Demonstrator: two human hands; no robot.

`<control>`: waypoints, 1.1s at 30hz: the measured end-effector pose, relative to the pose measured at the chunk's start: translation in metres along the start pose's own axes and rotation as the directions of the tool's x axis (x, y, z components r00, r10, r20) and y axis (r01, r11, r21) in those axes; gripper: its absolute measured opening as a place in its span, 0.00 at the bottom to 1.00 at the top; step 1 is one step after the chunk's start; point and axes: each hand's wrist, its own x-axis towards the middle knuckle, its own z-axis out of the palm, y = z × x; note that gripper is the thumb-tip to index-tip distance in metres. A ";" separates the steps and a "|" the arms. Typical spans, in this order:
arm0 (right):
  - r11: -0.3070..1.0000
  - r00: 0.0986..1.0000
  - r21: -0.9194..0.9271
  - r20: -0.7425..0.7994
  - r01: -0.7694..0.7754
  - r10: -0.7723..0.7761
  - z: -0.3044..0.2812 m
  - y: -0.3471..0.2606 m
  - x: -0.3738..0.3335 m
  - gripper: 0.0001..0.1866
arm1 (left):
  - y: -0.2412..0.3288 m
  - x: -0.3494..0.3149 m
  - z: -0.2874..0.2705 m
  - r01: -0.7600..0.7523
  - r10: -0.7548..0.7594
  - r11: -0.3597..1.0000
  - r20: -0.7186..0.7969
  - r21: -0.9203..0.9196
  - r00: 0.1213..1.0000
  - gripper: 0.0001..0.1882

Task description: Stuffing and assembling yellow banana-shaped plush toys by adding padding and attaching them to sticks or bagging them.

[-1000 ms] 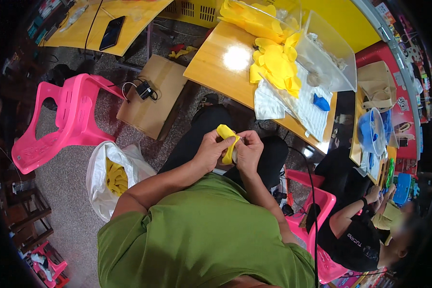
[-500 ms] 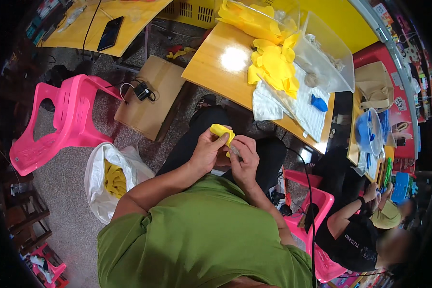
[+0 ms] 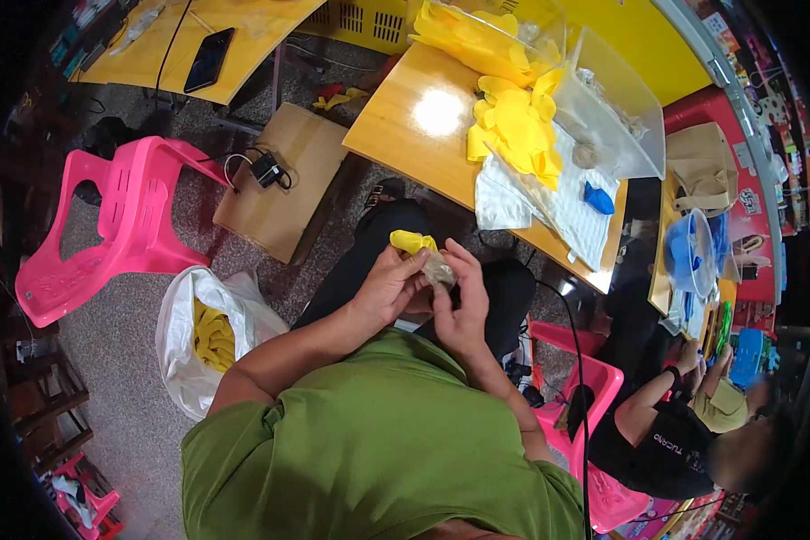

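In front of my green shirt, both hands are raised close together over my lap. My left hand [image 3: 385, 290] is closed on a small yellow fabric piece [image 3: 410, 240], with its thumb pressed against the cloth. Beside it, a greyish-white tuft of what looks like fibre stuffing [image 3: 438, 269] sits against the fabric, between the two hands. My right hand [image 3: 463, 310] has its fingers and thumb around the tuft's right side. How far the tuft reaches into the yellow fabric is hidden by the fingers.
Yellow fabric pieces [image 3: 517, 135], a clear bin [image 3: 616, 126] and a small blue piece [image 3: 599, 198] rest on the table [image 3: 396, 117] ahead. A white sack [image 3: 178, 360] holds yellow pieces at my left, near a pink chair [image 3: 135, 211]. Another person [image 3: 657, 432] sits at right.
My right hand has opened somewhat and turned, exposing more of the greyish tuft. The yellow piece has shifted slightly left in my left hand.
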 end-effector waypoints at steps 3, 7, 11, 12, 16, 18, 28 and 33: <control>0.950 0.972 0.287 -0.157 -0.126 0.176 0.007 0.009 -0.010 0.20 | 0.001 0.002 -0.004 0.056 -0.055 0.998 0.046 -0.035 0.997 0.15; 0.983 0.973 0.035 -0.141 -0.179 0.183 0.004 0.006 -0.008 0.14 | -0.004 0.005 -0.007 0.005 -0.005 1.000 0.019 -0.002 1.000 0.15; 0.968 0.971 -0.212 -0.168 0.133 -0.171 0.012 0.010 -0.001 0.11 | -0.002 -0.001 0.004 0.036 -0.040 0.998 0.068 0.049 0.997 0.17; 0.955 0.972 -0.242 -0.121 0.169 -0.203 0.013 0.008 0.000 0.11 | -0.001 -0.002 0.006 0.070 -0.074 0.996 0.068 0.063 0.995 0.17; 0.997 0.988 -0.039 -0.137 0.067 -0.072 0.008 0.004 0.002 0.09 | 0.005 0.002 0.003 0.089 -0.089 0.996 0.107 0.002 0.990 0.15; 0.993 0.974 0.113 -0.222 -0.016 0.041 0.007 0.005 0.008 0.07 | 0.001 -0.001 0.003 0.058 -0.060 0.998 0.112 0.027 0.992 0.17; 0.992 0.981 -0.098 -0.188 -0.075 0.056 0.003 0.006 0.014 0.06 | -0.002 -0.007 0.014 -0.001 -0.011 0.994 0.101 0.111 0.995 0.19; 0.988 0.991 -0.155 -0.135 -0.008 -0.013 0.002 0.015 0.014 0.05 | -0.008 -0.004 0.009 -0.044 0.031 0.984 0.078 0.175 0.996 0.16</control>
